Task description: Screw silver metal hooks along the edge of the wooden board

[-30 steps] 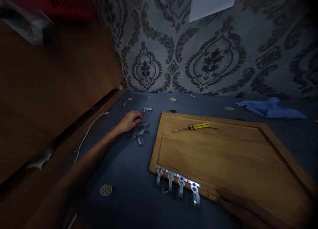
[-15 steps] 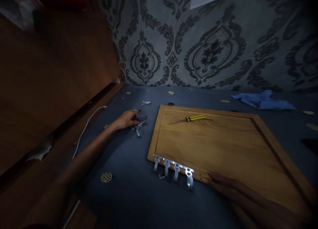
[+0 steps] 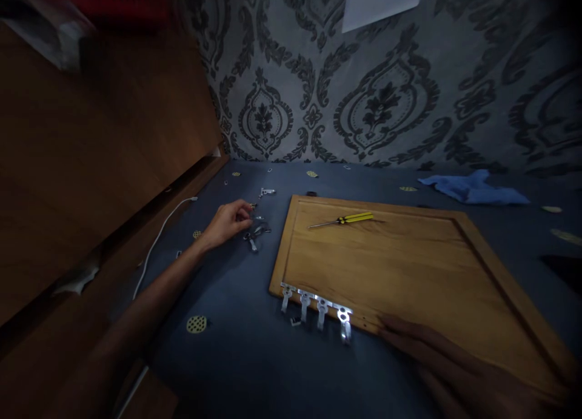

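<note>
A wooden board lies flat on the blue surface, with a metal strip of several hooks along its near edge. A yellow-handled screwdriver rests on the board's far part. My left hand reaches out to a small heap of metal parts left of the board, its fingers curled in a pinch just above them; what it holds is too small to name. My right hand lies flat with fingers stretched on the board's near edge, right of the hooks.
A brown wooden panel rises on the left, with a white cable along its foot. Patterned wallpaper closes the back. A blue cloth lies at the far right. Small yellow perforated discs are scattered about.
My left hand has lifted slightly off the metal parts with its fingers drawn into a pinch. The right hand has come further into view on the board's near edge.
</note>
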`<state>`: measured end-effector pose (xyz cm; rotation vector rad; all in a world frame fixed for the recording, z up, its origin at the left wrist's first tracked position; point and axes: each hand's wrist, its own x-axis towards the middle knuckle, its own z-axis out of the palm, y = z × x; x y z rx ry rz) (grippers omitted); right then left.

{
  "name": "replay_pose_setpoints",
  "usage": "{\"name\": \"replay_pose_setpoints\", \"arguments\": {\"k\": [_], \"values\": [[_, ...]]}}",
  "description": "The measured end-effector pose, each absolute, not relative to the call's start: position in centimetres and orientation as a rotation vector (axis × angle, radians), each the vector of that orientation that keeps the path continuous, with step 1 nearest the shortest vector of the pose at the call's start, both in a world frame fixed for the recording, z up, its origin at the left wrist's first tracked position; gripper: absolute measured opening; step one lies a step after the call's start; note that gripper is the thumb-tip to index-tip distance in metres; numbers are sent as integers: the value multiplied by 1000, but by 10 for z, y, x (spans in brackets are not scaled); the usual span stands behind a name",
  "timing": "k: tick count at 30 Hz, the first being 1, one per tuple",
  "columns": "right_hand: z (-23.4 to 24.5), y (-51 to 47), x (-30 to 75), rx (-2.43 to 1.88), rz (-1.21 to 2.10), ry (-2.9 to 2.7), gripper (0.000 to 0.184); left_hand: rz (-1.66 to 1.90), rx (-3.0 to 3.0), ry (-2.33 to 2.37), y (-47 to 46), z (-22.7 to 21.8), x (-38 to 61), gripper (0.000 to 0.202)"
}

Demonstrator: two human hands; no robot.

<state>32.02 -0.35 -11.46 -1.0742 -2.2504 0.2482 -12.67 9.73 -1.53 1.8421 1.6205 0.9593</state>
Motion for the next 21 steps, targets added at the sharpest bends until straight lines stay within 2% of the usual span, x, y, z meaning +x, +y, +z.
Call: {"name": "replay_pose_setpoints", "arguments": {"k": [3, 10, 15, 21], "values": [[-111, 0, 323, -976, 315, -2361, 35, 1038, 1670, 1511, 97, -21, -125, 32], [-125, -5, 319, -1025, 222, -2248, 37, 1151, 1418, 1303, 85, -22, -114, 47], [-119, -2, 321, -930, 199, -2292, 37, 1190, 1351, 1249, 82, -23, -109, 47], [-124, -7, 323, -1033, 184, -2292, 38, 1167, 1356, 1308, 87, -31, -114, 40]]}}
